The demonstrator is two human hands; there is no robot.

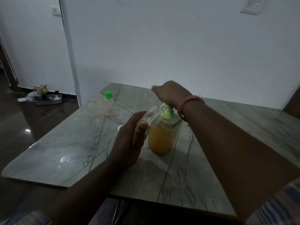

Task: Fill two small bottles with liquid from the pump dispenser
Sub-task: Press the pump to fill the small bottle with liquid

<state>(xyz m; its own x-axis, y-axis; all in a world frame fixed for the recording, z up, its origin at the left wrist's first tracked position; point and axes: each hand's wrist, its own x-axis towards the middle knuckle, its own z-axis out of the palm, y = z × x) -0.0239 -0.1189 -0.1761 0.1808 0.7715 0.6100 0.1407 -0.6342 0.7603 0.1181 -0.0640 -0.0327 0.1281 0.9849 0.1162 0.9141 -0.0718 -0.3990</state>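
Observation:
A clear pump dispenser [162,140] holding orange liquid stands mid-table, with a green pump head [168,112]. My right hand [168,93] presses down on the top of the pump. My left hand [129,140] grips a small clear bottle [152,116], tilted with its mouth against the pump's spout. A second small clear bottle [108,103] with a green cap stands at the far left of the table, apart from both hands. A small white cap [120,127] peeks out on the table behind my left hand.
The grey marble table [65,151] has wet patches near its left front corner. A white wall runs behind it. On the dark floor at the left lies a tray with small items [47,98]. A chair back shows at the right edge [292,104].

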